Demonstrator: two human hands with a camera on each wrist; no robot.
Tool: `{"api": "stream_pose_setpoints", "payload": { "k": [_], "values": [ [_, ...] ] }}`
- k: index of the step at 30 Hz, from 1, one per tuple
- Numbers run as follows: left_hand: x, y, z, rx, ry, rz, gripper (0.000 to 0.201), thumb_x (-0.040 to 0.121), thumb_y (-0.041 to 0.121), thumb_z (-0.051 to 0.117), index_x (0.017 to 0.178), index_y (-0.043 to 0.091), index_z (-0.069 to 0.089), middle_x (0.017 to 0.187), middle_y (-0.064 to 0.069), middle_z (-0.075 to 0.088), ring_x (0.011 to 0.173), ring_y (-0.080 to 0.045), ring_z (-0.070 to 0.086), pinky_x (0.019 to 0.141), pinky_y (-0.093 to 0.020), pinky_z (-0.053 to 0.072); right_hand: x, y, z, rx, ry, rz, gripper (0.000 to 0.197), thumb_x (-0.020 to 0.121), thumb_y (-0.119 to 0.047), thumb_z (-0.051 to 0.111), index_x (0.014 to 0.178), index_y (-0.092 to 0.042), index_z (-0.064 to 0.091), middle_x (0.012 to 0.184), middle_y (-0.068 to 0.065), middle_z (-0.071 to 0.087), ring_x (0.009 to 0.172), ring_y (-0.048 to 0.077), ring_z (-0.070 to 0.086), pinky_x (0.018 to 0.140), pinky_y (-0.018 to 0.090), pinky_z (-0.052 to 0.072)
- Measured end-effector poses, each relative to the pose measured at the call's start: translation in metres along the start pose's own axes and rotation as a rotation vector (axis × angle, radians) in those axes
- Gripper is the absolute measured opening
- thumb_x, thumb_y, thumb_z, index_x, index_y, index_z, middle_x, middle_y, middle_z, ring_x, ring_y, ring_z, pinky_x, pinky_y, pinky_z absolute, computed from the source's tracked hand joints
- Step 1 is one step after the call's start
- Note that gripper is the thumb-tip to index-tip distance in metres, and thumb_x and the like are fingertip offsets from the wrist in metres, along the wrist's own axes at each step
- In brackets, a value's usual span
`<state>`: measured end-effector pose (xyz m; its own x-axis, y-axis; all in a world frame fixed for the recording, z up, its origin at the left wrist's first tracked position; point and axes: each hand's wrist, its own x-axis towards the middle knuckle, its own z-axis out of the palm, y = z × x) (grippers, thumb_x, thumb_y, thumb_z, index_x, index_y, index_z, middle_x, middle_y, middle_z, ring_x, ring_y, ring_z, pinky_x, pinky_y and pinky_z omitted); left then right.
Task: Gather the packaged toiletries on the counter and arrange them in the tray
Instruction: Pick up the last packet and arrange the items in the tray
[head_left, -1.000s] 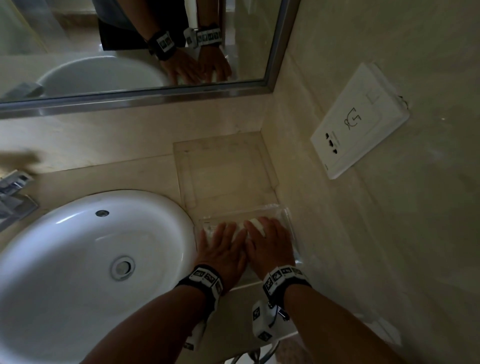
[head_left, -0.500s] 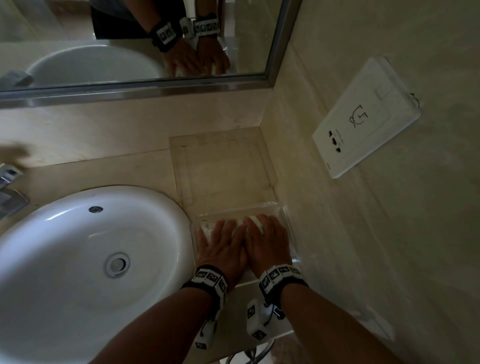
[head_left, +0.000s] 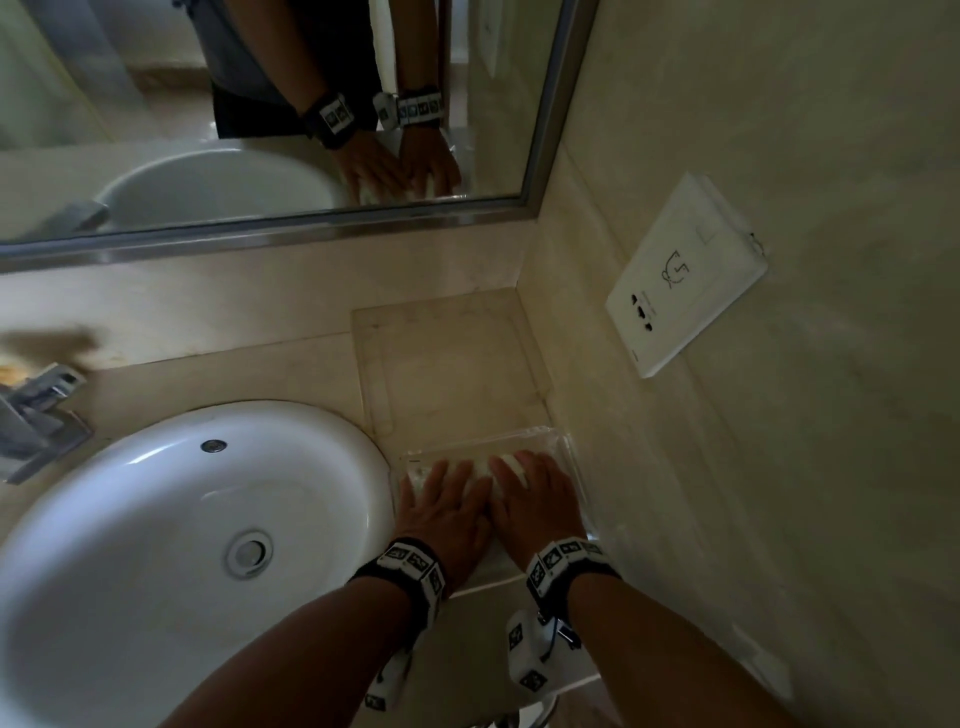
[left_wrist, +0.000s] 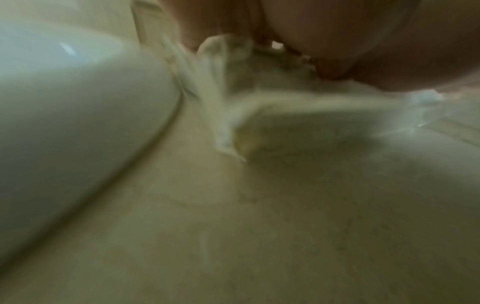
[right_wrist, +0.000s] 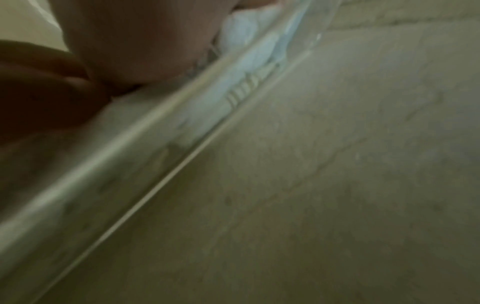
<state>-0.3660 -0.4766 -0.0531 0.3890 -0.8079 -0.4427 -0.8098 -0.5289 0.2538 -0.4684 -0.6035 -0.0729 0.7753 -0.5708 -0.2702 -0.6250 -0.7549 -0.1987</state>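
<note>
Pressing flat, left hand (head_left: 445, 512) and right hand (head_left: 535, 501) cover packets (head_left: 485, 466) inside tray (head_left: 563, 441).

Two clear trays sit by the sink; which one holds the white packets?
The near tray, under both flat hands, left hand and right hand, holds white packets. The far tray in the corner shows none.

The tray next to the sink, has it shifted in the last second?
No. The tray sits in the same spot between the sink and the wall, with both hands flat on the packets inside.
</note>
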Motion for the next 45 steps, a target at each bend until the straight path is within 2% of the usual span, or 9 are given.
{"api": "stream_pose_setpoints", "payload": {
  "k": [2,8,11,14,22,27,33,39,45],
  "values": [
    [-0.005,-0.005,-0.006,0.021,0.014,0.001,0.064,0.095,0.056,0.023,0.153,0.035,0.003,0.164,0.005,-0.007,0.150,-0.024,-0.011,0.118,-0.057,-0.002,-0.001,0.000,-0.005,-0.010,0.011,-0.011,0.061,0.089,-0.063,0.022,0.145,-0.039,0.032,0.155,0.002,0.029,0.141,0.031,0.026,0.113,0.048,0.027],
    [-0.030,-0.026,-0.029,0.022,0.091,-0.072,0.072,0.092,0.049,0.041,0.154,0.025,0.013,0.164,-0.002,0.000,0.150,-0.026,-0.001,0.120,-0.043,0.012,-0.015,-0.008,-0.029,0.011,-0.028,0.083,0.061,0.091,-0.060,0.031,0.148,-0.040,0.022,0.162,0.002,0.004,0.148,0.026,0.000,0.119,0.049,0.005],
    [-0.039,-0.043,-0.038,-0.019,0.137,-0.152,0.075,0.088,0.046,0.049,0.152,0.021,0.019,0.160,-0.003,0.016,0.145,-0.026,0.016,0.114,-0.041,0.029,-0.029,-0.007,-0.034,0.019,0.003,0.112,0.055,0.090,-0.053,0.036,0.141,-0.035,0.036,0.162,0.006,0.008,0.147,0.028,0.008,0.117,0.050,0.013],
    [-0.042,-0.054,-0.046,-0.052,0.076,-0.249,0.072,0.090,0.045,0.046,0.152,0.019,0.019,0.153,-0.004,0.030,0.137,-0.027,0.032,0.105,-0.043,0.041,-0.036,-0.006,-0.036,-0.038,0.049,0.092,0.047,0.088,-0.050,0.040,0.131,-0.032,0.048,0.158,0.006,0.020,0.142,0.029,0.020,0.111,0.050,0.025],
    [-0.043,-0.046,-0.040,-0.092,-0.106,-0.353,0.047,0.095,0.044,0.040,0.133,0.016,0.042,0.121,-0.007,0.064,0.107,-0.027,0.063,0.084,-0.035,0.050,-0.035,-0.008,-0.026,0.072,-0.023,0.179,0.052,0.085,-0.061,0.038,0.131,-0.039,0.045,0.159,-0.001,0.014,0.145,0.025,0.009,0.113,0.054,0.021],
    [-0.039,-0.042,-0.028,-0.243,-0.092,-0.425,0.053,0.095,0.038,0.046,0.140,0.014,0.031,0.121,-0.011,0.064,0.106,-0.030,0.064,0.078,-0.034,0.049,-0.034,-0.005,-0.027,0.057,-0.025,0.194,0.057,0.081,-0.066,0.039,0.131,-0.040,0.047,0.159,0.000,0.014,0.145,0.024,0.011,0.112,0.053,0.021],
    [-0.034,-0.042,-0.022,-0.362,-0.086,-0.485,0.056,0.087,0.034,0.059,0.132,0.014,0.033,0.110,-0.010,0.065,0.099,-0.030,0.065,0.070,-0.032,0.046,-0.037,-0.004,-0.026,0.063,0.019,0.185,0.057,0.075,-0.066,0.045,0.124,-0.038,0.055,0.157,-0.001,0.020,0.141,0.025,0.022,0.111,0.049,0.026],
    [-0.030,-0.045,-0.020,-0.318,-0.140,-0.518,0.035,0.091,0.032,0.060,0.116,0.010,0.055,0.120,-0.010,0.061,0.108,-0.026,0.061,0.077,-0.028,0.045,-0.037,0.004,-0.025,0.174,0.033,0.213,0.056,0.073,-0.061,0.051,0.123,-0.035,0.056,0.153,-0.003,0.024,0.140,0.023,0.020,0.114,0.044,0.027],
    [-0.028,-0.039,-0.024,-0.366,-0.131,-0.548,0.032,0.092,0.024,0.055,0.119,0.007,0.052,0.121,-0.011,0.059,0.107,-0.025,0.060,0.078,-0.028,0.047,-0.038,0.004,-0.025,0.230,0.053,0.232,0.060,0.072,-0.056,0.051,0.126,-0.030,0.055,0.152,-0.002,0.021,0.140,0.024,0.019,0.113,0.042,0.032]
  ]
}}
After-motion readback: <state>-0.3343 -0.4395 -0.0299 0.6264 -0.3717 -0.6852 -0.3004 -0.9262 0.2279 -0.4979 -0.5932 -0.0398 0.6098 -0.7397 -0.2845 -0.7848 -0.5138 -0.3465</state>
